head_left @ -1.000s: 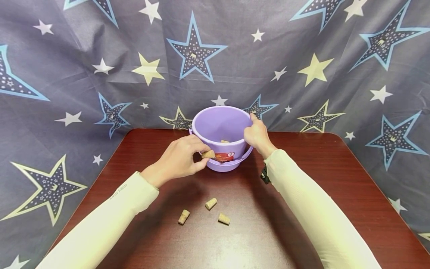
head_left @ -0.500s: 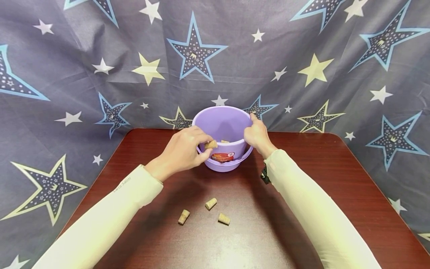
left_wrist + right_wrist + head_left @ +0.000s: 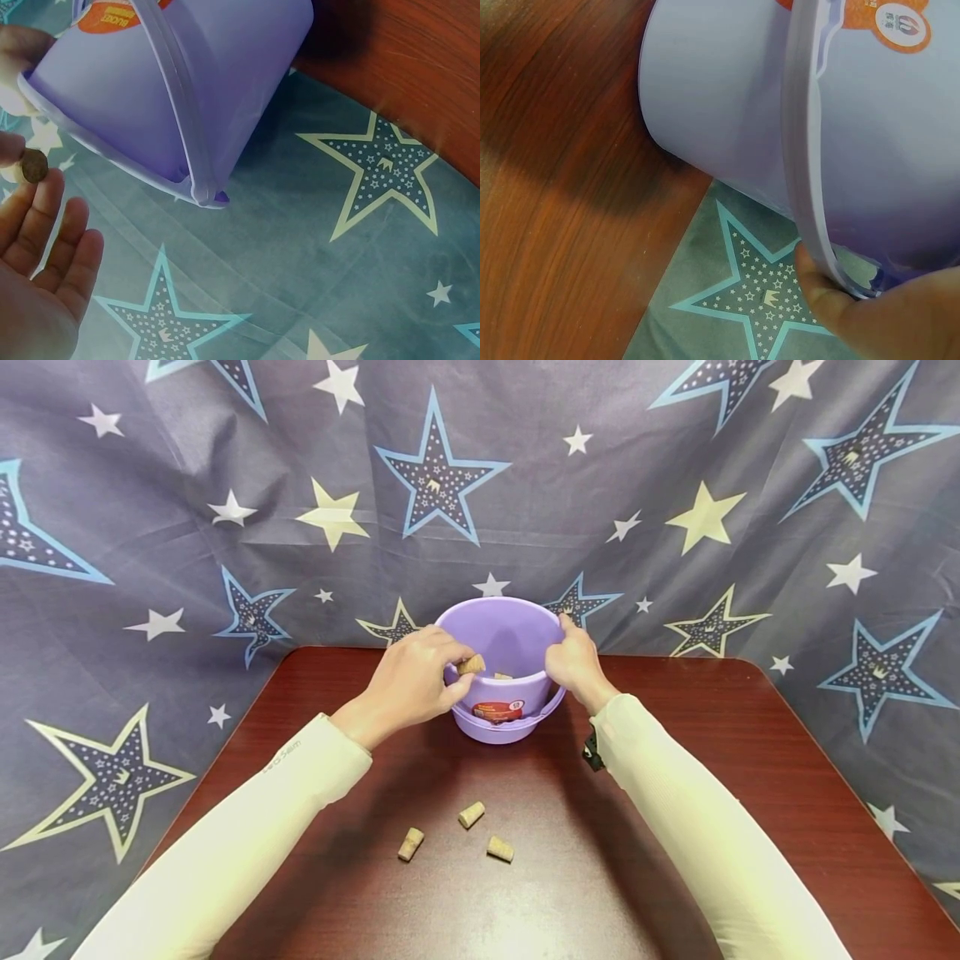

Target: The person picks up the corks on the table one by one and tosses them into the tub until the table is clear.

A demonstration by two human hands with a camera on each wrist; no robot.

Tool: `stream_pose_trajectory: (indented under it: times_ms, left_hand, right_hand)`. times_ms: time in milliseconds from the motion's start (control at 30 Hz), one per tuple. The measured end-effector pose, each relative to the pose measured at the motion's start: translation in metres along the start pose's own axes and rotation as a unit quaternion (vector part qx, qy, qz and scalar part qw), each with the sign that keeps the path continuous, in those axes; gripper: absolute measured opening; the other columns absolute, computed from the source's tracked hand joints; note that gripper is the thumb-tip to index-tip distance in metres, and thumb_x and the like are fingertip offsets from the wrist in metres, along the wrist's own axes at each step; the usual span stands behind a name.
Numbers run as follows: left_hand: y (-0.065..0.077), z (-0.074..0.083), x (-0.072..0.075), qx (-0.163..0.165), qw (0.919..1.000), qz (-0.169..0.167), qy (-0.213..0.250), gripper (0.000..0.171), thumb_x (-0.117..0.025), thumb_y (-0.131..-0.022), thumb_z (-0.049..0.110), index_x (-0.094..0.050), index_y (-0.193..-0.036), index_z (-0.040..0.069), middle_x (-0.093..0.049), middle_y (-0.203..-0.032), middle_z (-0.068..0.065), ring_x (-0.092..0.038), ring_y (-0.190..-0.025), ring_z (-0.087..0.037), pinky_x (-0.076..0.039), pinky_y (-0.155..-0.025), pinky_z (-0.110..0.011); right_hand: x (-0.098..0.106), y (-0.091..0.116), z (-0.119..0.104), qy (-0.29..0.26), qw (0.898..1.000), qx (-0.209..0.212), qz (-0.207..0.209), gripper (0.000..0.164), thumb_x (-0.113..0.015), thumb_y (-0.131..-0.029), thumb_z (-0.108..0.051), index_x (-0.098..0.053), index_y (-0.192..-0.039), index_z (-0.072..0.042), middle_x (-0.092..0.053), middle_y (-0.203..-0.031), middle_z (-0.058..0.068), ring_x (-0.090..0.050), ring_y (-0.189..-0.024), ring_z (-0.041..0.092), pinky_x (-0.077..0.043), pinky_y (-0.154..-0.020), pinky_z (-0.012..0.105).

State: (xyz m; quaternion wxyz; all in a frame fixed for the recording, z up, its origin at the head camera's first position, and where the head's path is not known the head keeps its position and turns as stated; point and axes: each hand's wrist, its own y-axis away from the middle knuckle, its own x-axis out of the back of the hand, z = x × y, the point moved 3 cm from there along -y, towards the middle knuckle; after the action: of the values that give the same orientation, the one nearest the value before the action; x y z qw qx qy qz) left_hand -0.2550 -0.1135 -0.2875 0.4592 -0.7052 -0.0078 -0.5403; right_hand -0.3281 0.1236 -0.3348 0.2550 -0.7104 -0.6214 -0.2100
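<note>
A purple bucket with a red-orange label stands at the back of the table, its handle hanging down in front. My left hand pinches a cork between thumb and fingers, just over the bucket's near left rim. In the left wrist view the round end of that cork shows at the fingertips. With the right hand I grip the bucket's right rim; the right wrist view shows that hand by the handle's joint. Inside the bucket, part of another cork is visible.
Three corks lie on the brown table in front of the bucket: a left one, a middle one and a right one. A grey star-patterned cloth hangs behind the table.
The left hand has risen and moved slightly right with its cork, from in front of the bucket's side up to the rim. My right hand and the bucket have stayed in place.
</note>
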Motion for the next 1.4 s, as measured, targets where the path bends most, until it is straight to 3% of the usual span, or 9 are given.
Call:
stream_pose_trajectory:
  times_ms: [833, 1400]
  left_hand:
    - [-0.015, -0.007, -0.01, 0.039, 0.9986, -0.026, -0.024, 0.011, -0.073, -0.087, 0.018, -0.08, -0.095, 0.015, -0.073, -0.087, 0.002, -0.06, -0.09, -0.024, -0.052, -0.079, -0.04]
    - [-0.02, -0.015, -0.019, 0.08, 0.9933, -0.071, -0.043, 0.01, -0.07, -0.09, 0.021, -0.079, -0.094, 0.016, -0.074, -0.092, 0.001, -0.06, -0.095, -0.027, -0.05, -0.085, -0.04]
  right_hand:
    - [0.0, 0.002, 0.001, -0.007, 1.0, 0.001, -0.004, 0.076, -0.04, -0.09, -0.002, -0.024, -0.164, -0.009, -0.035, -0.163, 0.014, -0.034, -0.149, 0.029, -0.028, -0.121, 0.04]
    - [-0.001, 0.001, 0.0, -0.004, 1.0, 0.002, -0.005, 0.077, -0.041, -0.09, -0.003, -0.023, -0.164, -0.009, -0.033, -0.165, 0.013, -0.033, -0.149, 0.028, -0.027, -0.121, 0.04]
